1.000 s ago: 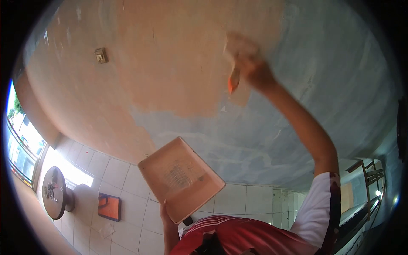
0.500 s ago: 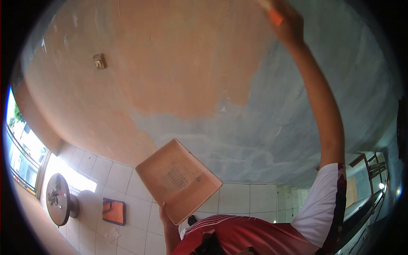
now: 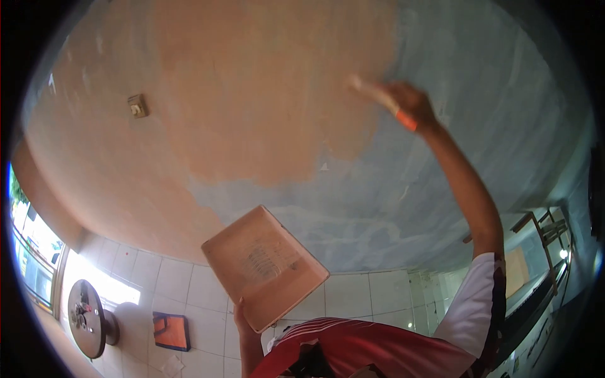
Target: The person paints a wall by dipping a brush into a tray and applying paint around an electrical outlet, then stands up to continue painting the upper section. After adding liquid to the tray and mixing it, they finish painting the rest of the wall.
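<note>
My left hand grips a peach-coloured paint tray by its lower left edge, thumb over the rim. The tray is tilted towards me, with a ribbed patch in its middle and a thin coat of peach paint. Raised at the wall, my right hand is closed round a paintbrush with an orange handle end. The brush's tip is blurred and points left, overlapping the border between peach paint and grey-blue wall.
A light switch sits on the wall at upper left. Below stand a round spool-like table with small items on it and an orange-and-blue bag on the tiled floor. Wooden furniture is at right, a bright window far left.
My right hand has come down and slightly left with the paintbrush, from the top edge of view to the paint border. The tray in my left hand stays nearly still; the view has shifted slightly.
</note>
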`<state>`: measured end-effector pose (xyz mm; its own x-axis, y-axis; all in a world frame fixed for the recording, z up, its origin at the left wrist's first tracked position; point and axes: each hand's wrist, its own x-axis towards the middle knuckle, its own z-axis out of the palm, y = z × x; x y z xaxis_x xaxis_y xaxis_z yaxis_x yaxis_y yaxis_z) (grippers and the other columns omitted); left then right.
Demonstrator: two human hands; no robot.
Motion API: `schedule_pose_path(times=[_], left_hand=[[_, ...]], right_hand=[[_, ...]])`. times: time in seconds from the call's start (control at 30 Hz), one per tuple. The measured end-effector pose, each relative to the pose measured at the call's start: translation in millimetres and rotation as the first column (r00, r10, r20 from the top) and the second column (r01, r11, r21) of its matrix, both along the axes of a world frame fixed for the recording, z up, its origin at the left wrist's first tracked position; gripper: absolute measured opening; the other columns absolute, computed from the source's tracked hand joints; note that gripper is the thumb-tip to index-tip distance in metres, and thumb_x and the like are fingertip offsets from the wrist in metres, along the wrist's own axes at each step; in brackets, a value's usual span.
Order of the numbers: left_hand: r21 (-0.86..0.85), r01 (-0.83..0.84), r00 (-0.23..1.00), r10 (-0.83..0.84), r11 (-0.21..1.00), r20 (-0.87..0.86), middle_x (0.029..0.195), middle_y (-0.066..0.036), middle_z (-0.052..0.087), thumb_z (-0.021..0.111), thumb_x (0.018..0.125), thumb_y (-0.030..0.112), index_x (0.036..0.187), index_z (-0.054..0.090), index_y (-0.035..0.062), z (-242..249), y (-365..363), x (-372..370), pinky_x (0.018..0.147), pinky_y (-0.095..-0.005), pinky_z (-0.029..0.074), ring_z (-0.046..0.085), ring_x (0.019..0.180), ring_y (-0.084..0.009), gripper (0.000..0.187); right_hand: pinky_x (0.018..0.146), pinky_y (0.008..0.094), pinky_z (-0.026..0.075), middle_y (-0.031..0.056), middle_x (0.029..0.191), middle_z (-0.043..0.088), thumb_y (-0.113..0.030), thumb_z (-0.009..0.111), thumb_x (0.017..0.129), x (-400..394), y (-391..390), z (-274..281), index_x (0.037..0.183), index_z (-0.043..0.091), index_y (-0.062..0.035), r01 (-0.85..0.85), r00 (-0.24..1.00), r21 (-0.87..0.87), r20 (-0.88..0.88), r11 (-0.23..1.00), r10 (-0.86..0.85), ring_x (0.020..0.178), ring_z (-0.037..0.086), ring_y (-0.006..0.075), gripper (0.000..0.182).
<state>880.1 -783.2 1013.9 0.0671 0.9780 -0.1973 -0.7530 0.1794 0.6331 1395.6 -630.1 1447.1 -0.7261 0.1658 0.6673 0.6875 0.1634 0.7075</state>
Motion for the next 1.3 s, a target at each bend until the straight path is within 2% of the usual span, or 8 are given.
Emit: schedule_pose_path(times=[0.2,0.43,0.83,0.97,1.03,1.17,1.2,1.3], left_hand=[[0.007,0.013,1.0,-0.013,1.0,-0.004,0.138,-0.022,0.055,0.057,0.094,0.037,0.143,0.045,0.0001,-4,1,-4,0.105,-0.0489,0.047,0.057,0.124,-0.0377,0.063],[-0.018,0.055,0.997,-0.054,0.998,0.046,0.137,-0.021,0.054,0.057,0.093,0.036,0.145,0.041,0.0009,3,-5,-14,0.104,-0.0484,0.047,0.057,0.123,-0.0371,0.065],[-0.01,0.041,0.999,-0.041,0.999,-0.011,0.136,-0.021,0.057,0.056,0.095,0.035,0.143,0.045,-0.0005,11,-1,-34,0.105,-0.0472,0.047,0.057,0.123,-0.036,0.06],[0.017,0.026,0.999,-0.027,1.0,0.023,0.136,-0.02,0.057,0.056,0.095,0.035,0.143,0.044,-0.0002,-5,-2,-36,0.105,-0.0473,0.047,0.058,0.123,-0.0357,0.061],[0.012,0.017,0.999,-0.017,1.0,0.031,0.136,-0.02,0.057,0.055,0.096,0.035,0.143,0.044,-0.0002,3,-11,-35,0.105,-0.0472,0.047,0.058,0.123,-0.0357,0.06],[-0.002,0.042,0.998,-0.042,0.999,0.049,0.136,-0.019,0.057,0.055,0.096,0.035,0.143,0.045,0.0,15,-2,-40,0.105,-0.0462,0.047,0.058,0.122,-0.0353,0.059],[-0.008,0.047,0.998,-0.047,0.999,0.039,0.136,-0.019,0.057,0.055,0.096,0.035,0.143,0.045,0.0,16,-4,-39,0.105,-0.0462,0.047,0.058,0.122,-0.0353,0.059],[-0.03,0.058,0.998,-0.058,0.998,-0.019,0.136,-0.019,0.057,0.055,0.097,0.035,0.143,0.045,0.0002,14,1,-50,0.105,-0.0453,0.047,0.058,0.122,-0.0346,0.059]], right_hand=[[0.07,0.0373,0.056,0.01,0.091,0.066,-0.002,0.071,0.079,-10,10,19,0.124,0.065,-0.0078,-0.103,0.969,0.265,-0.192,0.959,0.157,0.082,0.066,0.0282,0.045],[0.081,0.0356,0.06,0.0048,0.128,0.067,-0.013,0.064,0.085,-48,16,-256,0.127,0.065,-0.0168,-0.099,0.972,-0.705,-0.22,0.702,-0.084,0.101,0.071,0.0253,0.042],[0.07,0.033,0.057,0.0047,0.098,0.064,-0.008,0.068,0.073,-65,13,-52,0.129,0.064,-0.011,0.045,0.924,0.16,-0.382,0.986,0.02,0.084,0.065,0.0244,0.057],[0.071,0.0363,0.058,0.0099,0.098,0.064,-0.008,0.069,0.08,-76,27,-190,0.129,0.064,-0.0062,-0.035,0.97,-0.061,-0.242,0.997,0.019,0.086,0.068,0.0258,0.049],[0.081,0.0379,0.058,0.0097,0.113,0.067,-0.007,0.067,0.082,-91,2,-239,0.133,0.062,-0.0119,-0.204,0.883,-0.573,-0.458,0.793,-0.104,0.097,0.069,0.028,0.051],[0.102,0.0368,0.05,0.008,0.13,0.066,-0.013,0.064,0.092,-91,21,-204,0.134,0.063,-0.0188,-0.243,0.924,-0.645,-0.382,0.725,-0.03,0.116,0.063,0.0259,0.043],[0.098,0.0346,0.052,0.0053,0.124,0.07,-0.015,0.063,0.094,-110,5,-150,0.13,0.066,-0.0218,-0.593,0.619,-0.652,-0.745,0.473,-0.251,0.111,0.066,0.0237,0.037],[0.077,0.033,0.057,0.0099,0.113,0.073,-0.008,0.066,0.09,-89,7,-69,0.13,0.065,-0.01,-0.123,0.98,-0.201,-0.176,0.972,0.087,0.093,0.069,0.0247,0.04]])
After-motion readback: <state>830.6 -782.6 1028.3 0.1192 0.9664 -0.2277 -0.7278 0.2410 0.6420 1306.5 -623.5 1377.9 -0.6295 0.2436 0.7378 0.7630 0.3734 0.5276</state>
